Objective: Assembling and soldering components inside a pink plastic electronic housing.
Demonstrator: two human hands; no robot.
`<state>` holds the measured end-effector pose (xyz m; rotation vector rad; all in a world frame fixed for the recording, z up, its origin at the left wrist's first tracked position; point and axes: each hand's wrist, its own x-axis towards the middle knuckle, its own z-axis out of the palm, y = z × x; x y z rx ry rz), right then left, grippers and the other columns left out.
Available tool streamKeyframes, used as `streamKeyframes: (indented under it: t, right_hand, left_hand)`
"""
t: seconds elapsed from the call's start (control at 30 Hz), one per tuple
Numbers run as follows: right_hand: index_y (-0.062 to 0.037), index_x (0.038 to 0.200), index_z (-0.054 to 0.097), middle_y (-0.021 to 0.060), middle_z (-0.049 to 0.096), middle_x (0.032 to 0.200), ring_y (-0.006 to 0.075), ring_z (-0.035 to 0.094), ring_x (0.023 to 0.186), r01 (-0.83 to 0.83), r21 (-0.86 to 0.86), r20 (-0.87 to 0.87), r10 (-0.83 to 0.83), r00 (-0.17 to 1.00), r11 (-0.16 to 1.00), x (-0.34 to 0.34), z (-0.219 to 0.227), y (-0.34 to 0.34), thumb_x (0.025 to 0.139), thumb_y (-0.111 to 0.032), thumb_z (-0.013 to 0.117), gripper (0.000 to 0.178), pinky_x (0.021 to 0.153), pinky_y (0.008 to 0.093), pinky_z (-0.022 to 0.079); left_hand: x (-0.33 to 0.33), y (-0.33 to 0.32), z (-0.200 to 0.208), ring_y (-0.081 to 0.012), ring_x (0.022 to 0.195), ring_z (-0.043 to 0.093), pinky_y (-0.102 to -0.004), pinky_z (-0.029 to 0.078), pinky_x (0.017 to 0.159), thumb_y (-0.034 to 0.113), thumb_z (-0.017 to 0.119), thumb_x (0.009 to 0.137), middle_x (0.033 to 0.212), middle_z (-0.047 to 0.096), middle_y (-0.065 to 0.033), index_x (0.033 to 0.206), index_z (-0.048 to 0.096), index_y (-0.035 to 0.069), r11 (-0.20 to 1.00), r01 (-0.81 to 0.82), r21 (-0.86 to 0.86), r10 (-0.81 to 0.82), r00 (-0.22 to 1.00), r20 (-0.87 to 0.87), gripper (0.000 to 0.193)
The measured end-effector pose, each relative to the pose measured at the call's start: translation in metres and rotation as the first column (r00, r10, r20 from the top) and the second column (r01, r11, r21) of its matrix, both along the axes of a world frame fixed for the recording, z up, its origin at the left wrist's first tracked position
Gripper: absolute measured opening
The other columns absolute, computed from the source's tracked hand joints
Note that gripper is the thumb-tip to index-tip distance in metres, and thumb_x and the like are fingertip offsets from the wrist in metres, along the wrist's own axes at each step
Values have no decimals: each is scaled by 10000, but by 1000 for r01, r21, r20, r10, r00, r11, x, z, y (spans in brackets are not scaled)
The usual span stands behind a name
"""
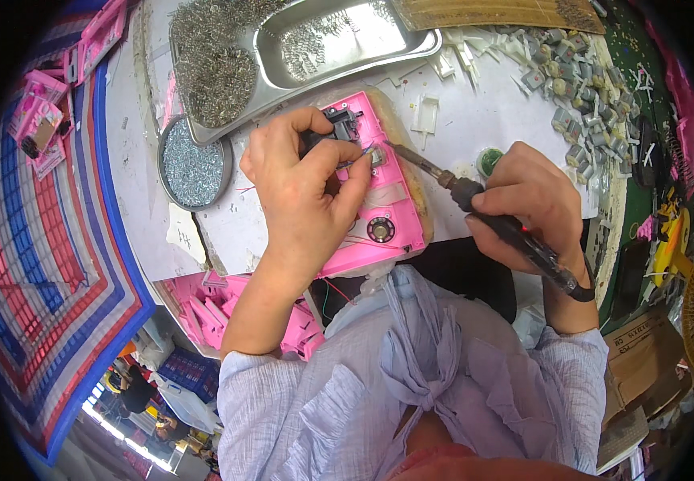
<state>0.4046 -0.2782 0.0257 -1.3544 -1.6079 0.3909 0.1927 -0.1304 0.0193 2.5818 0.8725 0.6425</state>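
Observation:
A pink plastic shell [349, 255] lies open in front of me, with a round speaker [381, 229] and a dark mechanism [345, 122] inside. Over its left side, my left hand [303, 172] is closed, thumb and forefinger pinching what looks like a small silvery motor [377, 156]. Its far end shows past the fingertips; the rest is partly hidden. My right hand [523, 204] grips the black handle of a soldering iron [467, 192]. The iron slants left, its tip close beside the motor; whether they touch I cannot tell.
Metal trays [347, 40] of springs stand at the back. A round dish [195, 164] of small screws sits left. Loose motors [579, 104] pile up at the right, near white plastic parts [425, 114] and a small green-filled cup [489, 161]. More pink parts [211, 313] lie below the table edge.

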Motion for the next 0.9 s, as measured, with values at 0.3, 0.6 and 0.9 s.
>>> streamKeyframes:
  t: [0.3,0.6,0.9]
  right_hand:
    - [-40,951,683,91,628,747,247,588,621,57,86,-62,-52,997,995,5,-2,-4,641,54,811,349,545,327,456]
    - [-39,953,683,97,629,748,249,587,621,51,82,-71,-45,996,995,7,-2,-5,648,48,812,343,545,330,457]
    - [-38,952,686,95,634,750,251,590,623,45,89,-81,-38,996,995,6,-3,-4,648,49,812,340,544,328,457]
  left_hand:
    - [-1,0,-3,-247,933,529,-397,356,849,150,840,684,1033,597,-50,780,739,125,1000,6,23,-7,1000,26,142]
    - [-3,1,-6,-236,917,525,-396,342,843,163,844,682,1042,597,-38,798,746,141,999,11,49,-14,999,49,153]
    - [-6,-2,-2,-226,924,547,-380,373,891,155,852,722,1053,612,-68,858,778,118,999,1,50,-1,1000,4,159]
